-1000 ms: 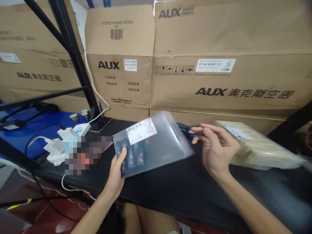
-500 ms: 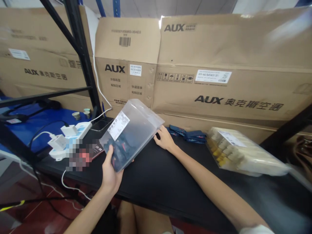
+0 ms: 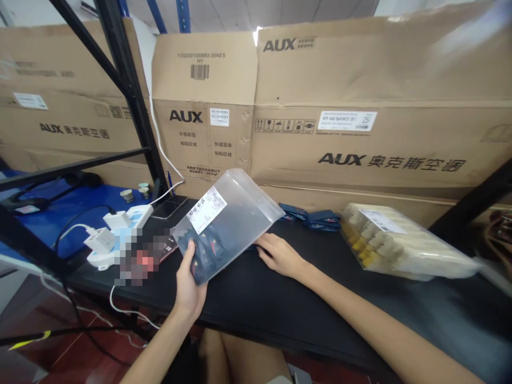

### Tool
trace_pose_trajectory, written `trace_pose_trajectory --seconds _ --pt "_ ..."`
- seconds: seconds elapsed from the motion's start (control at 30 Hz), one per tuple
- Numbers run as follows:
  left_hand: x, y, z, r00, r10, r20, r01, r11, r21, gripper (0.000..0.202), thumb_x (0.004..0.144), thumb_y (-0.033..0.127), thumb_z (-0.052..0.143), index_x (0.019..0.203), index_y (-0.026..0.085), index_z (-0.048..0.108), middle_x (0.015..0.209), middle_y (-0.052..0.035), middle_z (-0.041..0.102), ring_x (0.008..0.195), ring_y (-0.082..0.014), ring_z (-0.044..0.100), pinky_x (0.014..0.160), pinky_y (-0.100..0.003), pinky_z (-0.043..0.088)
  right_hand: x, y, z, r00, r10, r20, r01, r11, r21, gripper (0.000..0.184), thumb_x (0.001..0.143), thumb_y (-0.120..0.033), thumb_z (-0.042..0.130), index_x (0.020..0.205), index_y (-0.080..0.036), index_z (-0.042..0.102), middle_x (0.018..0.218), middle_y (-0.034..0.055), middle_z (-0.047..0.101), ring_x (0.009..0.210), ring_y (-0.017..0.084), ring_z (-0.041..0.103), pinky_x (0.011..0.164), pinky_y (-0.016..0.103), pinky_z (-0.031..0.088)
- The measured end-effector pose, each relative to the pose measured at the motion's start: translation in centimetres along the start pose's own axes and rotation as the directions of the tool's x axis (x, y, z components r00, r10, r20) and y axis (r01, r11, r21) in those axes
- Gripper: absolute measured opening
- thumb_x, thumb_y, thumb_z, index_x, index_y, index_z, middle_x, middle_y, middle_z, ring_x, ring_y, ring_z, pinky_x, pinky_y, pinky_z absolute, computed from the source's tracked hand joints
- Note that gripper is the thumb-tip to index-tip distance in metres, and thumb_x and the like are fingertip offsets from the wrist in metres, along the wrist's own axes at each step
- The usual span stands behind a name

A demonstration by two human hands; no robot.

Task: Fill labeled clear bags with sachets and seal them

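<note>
My left hand is closed on the lower left corner of a frosted clear plastic bag, thumb on its front. The bag is tilted over the table and has a white printed label. Through the plastic I see several dark blue packets lying at its lower end. My right hand is low beside the bag's right edge, fingers bent. A sliver of a dark blue packet shows at its fingertips, the rest hidden behind the bag. More dark blue packets lie behind, near the cardboard.
A wrapped bundle of cream-coloured parts stands on the right of the black table. On the left are a white power strip with plugs and cables, and a phone. Large cardboard sheets wall off the back.
My right hand has drawn back from near the loose packets, lower and towards me, with a bit of dark blue now at its fingertips. The bag has shifted slightly right in view.
</note>
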State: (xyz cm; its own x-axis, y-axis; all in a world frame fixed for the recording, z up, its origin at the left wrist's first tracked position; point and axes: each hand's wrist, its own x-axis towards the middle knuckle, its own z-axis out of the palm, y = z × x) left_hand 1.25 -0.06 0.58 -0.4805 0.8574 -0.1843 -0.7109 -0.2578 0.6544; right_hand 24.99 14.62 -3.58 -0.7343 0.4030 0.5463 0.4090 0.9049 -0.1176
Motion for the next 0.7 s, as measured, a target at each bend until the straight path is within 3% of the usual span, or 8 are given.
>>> trace_pose_trajectory --seconds 0.1,0.2,0.3,0.37,0.47,0.6,0.7 --pt "-0.1 0.1 -0.1 1.000 -0.001 -0.002 0.001 1.000 0.007 0.029 0.104 0.035 0.069 0.125 0.020 0.081 0.116 -0.0067 0.084 0.121 -0.0274 0.078 0.103 -0.040 0.065 -1.3 -0.1 -1.2 0.985 0.091 -0.146 -0.101 0.993 -0.063 0.035 0.103 -0.008 0.048 0.123 -0.018 0.075 0.125 0.0171 0.079 0.115 0.032 0.077 0.098 0.053 0.066" --pt "0.0 0.0 -0.1 1.000 -0.003 -0.006 0.003 1.000 0.017 0.031 0.104 0.036 0.068 0.128 0.021 0.080 0.120 -0.0071 0.084 0.125 -0.0281 0.076 0.104 -0.041 0.065 -0.4 -2.2 -1.4 0.968 0.093 -0.231 -0.094 0.996 0.007 0.034 0.108 -0.016 0.050 0.134 -0.019 0.072 0.139 0.0185 0.074 0.129 0.031 0.072 0.109 0.053 0.062" --pt "0.1 -0.1 -0.1 1.000 -0.012 -0.004 0.012 1.000 0.023 0.031 0.104 0.038 0.067 0.126 0.020 0.081 0.121 -0.0080 0.084 0.127 -0.0291 0.075 0.105 -0.041 0.064 1.3 -5.9 -0.8 0.997 -0.077 -0.021 0.078 0.992 0.099 0.043 0.109 -0.030 0.056 0.151 -0.017 0.061 0.157 0.0195 0.062 0.151 0.032 0.056 0.123 0.055 0.051" --pt "0.1 -0.2 -0.1 1.000 -0.010 -0.012 0.011 1.000 0.024 0.030 0.104 0.038 0.068 0.122 0.019 0.082 0.119 -0.0082 0.084 0.129 -0.0296 0.074 0.106 -0.041 0.064 1.9 -7.5 -0.6 0.976 -0.185 0.112 0.166 0.973 0.159 0.042 0.110 -0.032 0.057 0.150 -0.018 0.062 0.155 0.0163 0.065 0.152 0.031 0.054 0.127 0.055 0.047" --pt "0.1 -0.1 -0.1 1.000 -0.011 -0.011 0.011 1.000 0.018 0.029 0.103 0.038 0.069 0.121 0.019 0.082 0.118 -0.0081 0.084 0.129 -0.0296 0.074 0.106 -0.041 0.063 1.4 -7.8 -0.9 0.980 -0.189 0.064 0.174 0.967 0.185 0.034 0.110 -0.030 0.058 0.140 -0.017 0.068 0.137 0.0152 0.074 0.137 0.029 0.065 0.120 0.050 0.053" --pt "0.1 0.1 0.1 0.999 -0.038 0.003 0.038 0.999 -0.015 0.029 0.105 0.035 0.067 0.124 0.018 0.081 0.116 -0.0075 0.085 0.126 -0.0283 0.076 0.108 -0.040 0.062 -0.2 -6.1 -2.0 0.994 -0.078 -0.081 0.083 0.995 0.059 0.023 0.106 -0.029 0.061 0.123 -0.017 0.072 0.110 0.0139 0.077 0.100 0.026 0.075 0.092 0.043 0.063" --pt "0.1 0.1 0.2 0.999 -0.043 -0.008 0.043 0.999 -0.033 0.028 0.105 0.034 0.067 0.123 0.019 0.082 0.112 -0.0061 0.085 0.124 -0.0270 0.077 0.111 -0.040 0.060 -0.5 -5.3 -2.7 0.996 0.075 -0.047 -0.078 0.994 -0.071 0.026 0.104 -0.031 0.063 0.124 -0.016 0.073 0.119 0.0174 0.075 0.102 0.030 0.074 0.090 0.047 0.063"
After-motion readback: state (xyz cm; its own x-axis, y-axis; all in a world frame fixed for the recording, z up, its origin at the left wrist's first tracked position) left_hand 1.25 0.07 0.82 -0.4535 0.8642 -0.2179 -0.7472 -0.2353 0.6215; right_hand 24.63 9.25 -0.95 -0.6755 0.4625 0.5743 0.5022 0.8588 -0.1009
